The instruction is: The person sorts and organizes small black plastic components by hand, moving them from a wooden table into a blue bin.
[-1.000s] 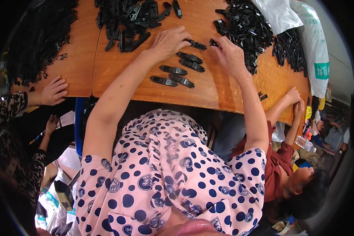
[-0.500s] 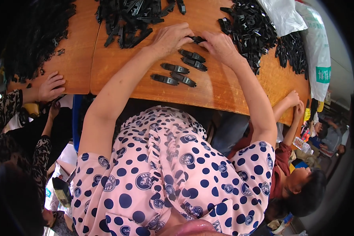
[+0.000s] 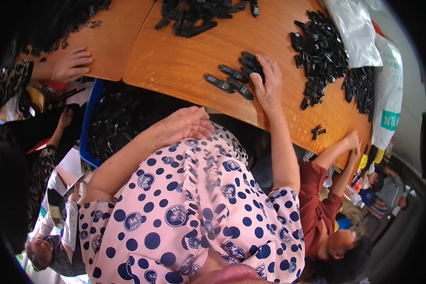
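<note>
Slim black plastic clips (image 3: 230, 78) lie in a small cluster near the front of the wooden table. My right hand (image 3: 270, 83) is beside the cluster's right end, thumb and fingers apart, touching the end clips (image 3: 251, 64) there. It looks curved round them rather than gripping. My left hand (image 3: 187, 125) is off the table, just in front of its edge and close to my shirt. Its fingers are loosely stretched, and nothing shows in them.
Heaps of black parts lie at the back middle (image 3: 194, 16), right (image 3: 322, 52) and far left of the wooden table (image 3: 175, 61). A blue crate (image 3: 84, 128) holding black parts stands below the left edge. Co-workers' hands rest at both sides. White plastic bags (image 3: 352, 33) hang at the right.
My left hand has drawn back from the table towards my body. My right hand has left the pinched black clip and come to the cluster's right end. The view has shifted.
</note>
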`<action>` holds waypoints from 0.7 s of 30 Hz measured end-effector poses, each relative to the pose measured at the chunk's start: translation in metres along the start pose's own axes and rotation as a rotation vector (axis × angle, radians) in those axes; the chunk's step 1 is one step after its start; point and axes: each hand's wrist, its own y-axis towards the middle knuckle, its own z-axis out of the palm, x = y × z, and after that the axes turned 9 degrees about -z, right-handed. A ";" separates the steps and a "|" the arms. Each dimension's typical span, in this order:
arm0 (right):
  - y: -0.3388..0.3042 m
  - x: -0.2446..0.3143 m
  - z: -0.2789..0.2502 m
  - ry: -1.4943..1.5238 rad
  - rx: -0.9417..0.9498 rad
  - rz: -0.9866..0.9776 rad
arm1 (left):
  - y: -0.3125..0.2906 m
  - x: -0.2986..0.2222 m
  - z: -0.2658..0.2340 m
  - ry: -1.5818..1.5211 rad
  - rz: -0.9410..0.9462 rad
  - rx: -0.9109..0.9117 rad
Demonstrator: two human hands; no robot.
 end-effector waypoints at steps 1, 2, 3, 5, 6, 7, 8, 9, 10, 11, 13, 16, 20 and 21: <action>0.000 0.012 0.010 -0.032 -0.017 0.010 | 0.002 0.003 0.002 -0.152 -0.093 -0.019; 0.002 0.024 0.016 -0.051 -0.005 0.047 | 0.007 0.001 0.001 -0.168 -0.084 -0.023; 0.002 0.032 0.025 -0.043 0.010 0.035 | 0.016 -0.003 -0.002 -0.412 -0.107 0.060; 0.007 0.045 0.037 -0.053 -0.001 0.066 | 0.019 -0.006 0.006 -0.671 -0.111 0.142; 0.009 0.052 0.044 -0.038 -0.003 0.057 | 0.017 -0.007 0.013 -0.726 -0.120 0.189; 0.011 0.060 0.050 -0.014 0.015 0.031 | 0.014 -0.006 0.016 -0.785 -0.121 0.235; 0.012 0.068 0.056 0.001 0.005 0.039 | 0.020 -0.001 0.009 -0.843 -0.115 0.280; 0.014 0.078 0.063 0.023 -0.007 0.048 | 0.021 -0.006 0.005 -0.943 -0.188 0.243; 0.017 0.088 0.070 0.071 0.012 0.013 | 0.024 -0.001 0.004 -0.925 -0.073 0.279; 0.020 0.094 0.075 0.051 0.044 -0.006 | 0.029 0.006 -0.001 -0.902 0.041 0.311; 0.023 0.107 0.089 0.014 0.106 -0.042 | 0.026 0.012 -0.015 -0.969 0.082 0.358; 0.043 0.143 0.114 0.109 0.190 -0.180 | 0.002 0.032 -0.037 -1.016 0.268 0.321; 0.063 0.200 0.157 0.288 0.261 -0.464 | -0.032 0.072 -0.072 -1.102 0.642 0.255; 0.069 0.211 0.164 0.307 0.276 -0.542 | -0.040 0.078 -0.080 -1.160 0.680 0.235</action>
